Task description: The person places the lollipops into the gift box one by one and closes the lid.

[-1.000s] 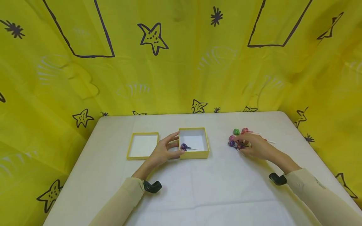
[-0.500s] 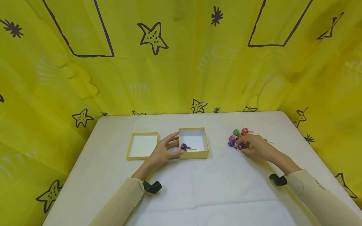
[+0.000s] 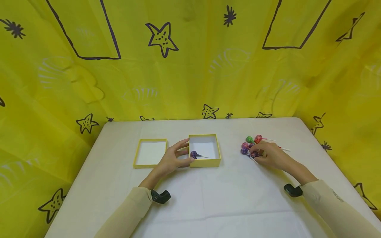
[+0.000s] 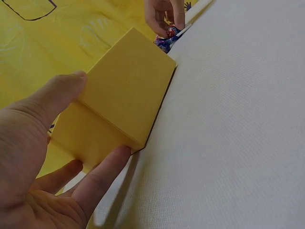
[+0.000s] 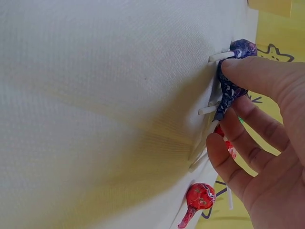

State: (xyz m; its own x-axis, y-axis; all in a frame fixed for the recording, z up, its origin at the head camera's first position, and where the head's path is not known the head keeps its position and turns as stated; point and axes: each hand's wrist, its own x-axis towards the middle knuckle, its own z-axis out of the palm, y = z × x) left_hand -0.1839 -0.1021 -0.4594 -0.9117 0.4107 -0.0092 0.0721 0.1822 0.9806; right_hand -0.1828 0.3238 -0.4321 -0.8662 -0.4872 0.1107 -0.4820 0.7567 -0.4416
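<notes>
My left hand (image 3: 172,159) grips the left side of an uncovered yellow box (image 3: 205,163), thumb at the near corner, fingers along the side wall. Inside the box, a purple lollipop (image 3: 194,154) lies at the near left with its stick pointing right, and part of another shows beside it. My right hand (image 3: 270,156) is at a small pile of lollipops on the right. Its thumb and fingers pinch a dark-wrapped lollipop (image 5: 229,86), low over the cloth. Around it lie a purple lollipop (image 3: 244,151), a pink one (image 3: 245,145) and a green one (image 3: 249,139).
The shallow yellow-edged lid (image 3: 150,153) lies inside-up left of the box. Red lollipops (image 3: 258,138) lie behind my right hand, and a white stick (image 3: 285,149) pokes out to its right. A white cloth (image 3: 232,198) covers the table, with a yellow patterned curtain (image 3: 190,72) behind.
My right hand's fingers have drawn back slightly toward the right, uncovering more of the dark lollipops in the pile. My left hand and the box stay put.
</notes>
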